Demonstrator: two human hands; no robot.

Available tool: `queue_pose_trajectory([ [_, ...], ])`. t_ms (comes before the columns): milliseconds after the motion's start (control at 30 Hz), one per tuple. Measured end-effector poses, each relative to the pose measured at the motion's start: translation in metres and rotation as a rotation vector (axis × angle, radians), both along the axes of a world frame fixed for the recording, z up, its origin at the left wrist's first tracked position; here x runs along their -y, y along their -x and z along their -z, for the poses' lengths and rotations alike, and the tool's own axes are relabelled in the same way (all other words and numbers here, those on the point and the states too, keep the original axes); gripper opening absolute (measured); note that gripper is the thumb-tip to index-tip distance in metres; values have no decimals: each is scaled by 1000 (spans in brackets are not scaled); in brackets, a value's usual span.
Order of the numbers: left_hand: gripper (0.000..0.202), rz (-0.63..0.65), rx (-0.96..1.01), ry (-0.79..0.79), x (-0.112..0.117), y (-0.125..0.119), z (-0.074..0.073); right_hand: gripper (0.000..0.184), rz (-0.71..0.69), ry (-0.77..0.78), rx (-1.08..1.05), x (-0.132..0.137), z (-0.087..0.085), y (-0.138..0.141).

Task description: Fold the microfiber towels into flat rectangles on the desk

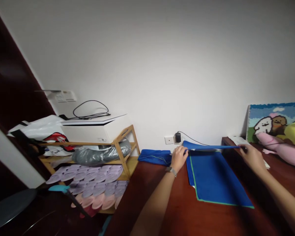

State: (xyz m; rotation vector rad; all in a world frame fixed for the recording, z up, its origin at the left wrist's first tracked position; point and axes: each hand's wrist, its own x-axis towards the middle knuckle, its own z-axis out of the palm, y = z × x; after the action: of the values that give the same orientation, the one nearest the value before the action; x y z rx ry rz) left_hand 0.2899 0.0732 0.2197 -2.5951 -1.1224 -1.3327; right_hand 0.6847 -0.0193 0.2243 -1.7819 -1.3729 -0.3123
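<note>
A blue cloth (216,178) with green edging lies flat on the dark red wooden table (182,209). Its far part, or another blue cloth on top (208,147), is raised and stretched between my two hands; which of these it is I cannot tell. My left hand (179,158), with a watch on the wrist, pinches the raised edge at its left corner. At the right corner my right hand (252,158) grips the same edge. Left of my left hand, a folded blue cloth (155,156) rests at the table's far edge.
A wooden rack (125,154) on the left bears a white box (90,132), a grey plastic-wrapped bundle (100,156) and rows of slippers (95,173). A charger (178,136) sits in the wall socket. Pink plush (282,150) and a dog picture (272,121) are at right.
</note>
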Motion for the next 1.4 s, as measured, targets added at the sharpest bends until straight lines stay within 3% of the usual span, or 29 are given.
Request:
queue_pose_trajectory([
  [167, 16, 22, -149, 33, 20, -17, 111, 42, 88, 201, -86, 15, 131, -4],
  [267, 15, 36, -218, 59, 36, -20, 167, 37, 70, 317, -160, 31, 202, -3],
  [333, 15, 24, -234, 80, 43, -19, 193, 39, 49, 345, -176, 41, 232, -1],
  [400, 15, 5, -235, 103, 46, -17, 208, 47, 32, 355, -152, 50, 245, 1],
  [500, 15, -7, -232, 137, 47, -16, 215, 56, 25, 402, -81, 57, 242, 3],
  [700, 38, 43, -251, 194, 69, -2, 204, 50, 42, 524, 72, 63, 225, 10],
  [767, 44, 79, -265, 207, 80, 26, 200, 46, 85, 542, 122, 64, 222, 16],
  [867, 39, 25, -286, 228, 89, 101, 197, 46, 136, 492, 228, 62, 216, 39],
  [1000, 34, -281, -326, 257, 88, 224, 190, 45, -80, 376, 322, 40, 202, 120],
  [1100, 36, -366, -300, 271, 85, 279, 188, 38, -330, 379, 226, 4, 188, 209],
  [1233, 38, -373, -247, 296, 87, 289, 191, 39, -494, 491, 124, -62, 167, 313],
  [1300, 38, -378, -233, 314, 89, 285, 193, 43, -498, 523, 145, -96, 157, 342],
  [1400, 40, -369, -216, 339, 90, 284, 194, 50, -452, 628, 165, -138, 149, 364],
])
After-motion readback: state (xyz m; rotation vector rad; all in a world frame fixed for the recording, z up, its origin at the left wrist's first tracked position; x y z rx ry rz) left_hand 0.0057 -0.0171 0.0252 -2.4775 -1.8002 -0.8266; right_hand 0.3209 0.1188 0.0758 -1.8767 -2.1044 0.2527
